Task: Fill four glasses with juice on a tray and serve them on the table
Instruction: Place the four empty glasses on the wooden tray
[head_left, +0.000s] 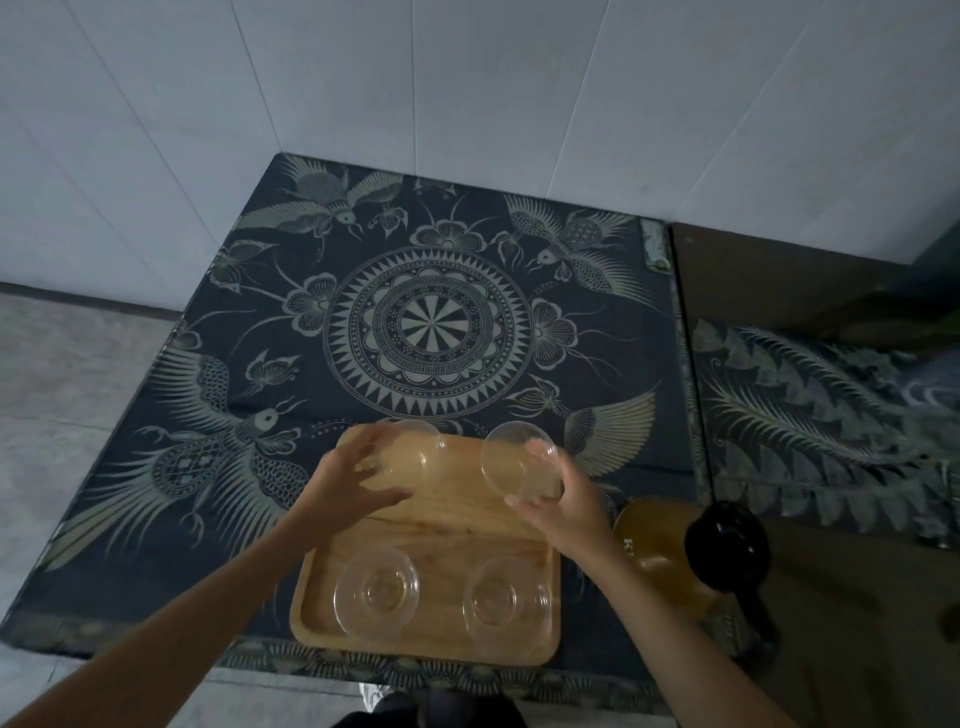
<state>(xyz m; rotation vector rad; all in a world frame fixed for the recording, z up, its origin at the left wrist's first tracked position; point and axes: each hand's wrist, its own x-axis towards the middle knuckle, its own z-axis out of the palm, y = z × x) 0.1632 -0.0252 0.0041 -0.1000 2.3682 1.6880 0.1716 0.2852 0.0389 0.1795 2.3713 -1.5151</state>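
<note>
Both hands grip clear round glasses: the left hand (348, 483) one (410, 457) at the rectangular wooden tray's (436, 530) far-left corner, the right hand (563, 499) another (514, 465) at its far-right. Two more empty glasses (376, 592) (506, 597) stand along the near edge; the amber juice jug (660, 540) waits beside, so pouring and serving remain.

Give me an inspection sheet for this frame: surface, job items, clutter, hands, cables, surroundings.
Surface: table under a dark patterned cloth, a wooden tray at its near edge.
Job's things: two empty glasses on the tray, near left glass and near right glass; far left glass and far right glass are in hand. Juice jug with a black lid stands right of the tray.
Clutter: nothing seen.
Hands: left hand has its grip on the far left glass; right hand holds the far right glass tilted.
Cables: nothing seen.
Surroundings: white tiled wall, grey floor, second clothed surface to the right.
</note>
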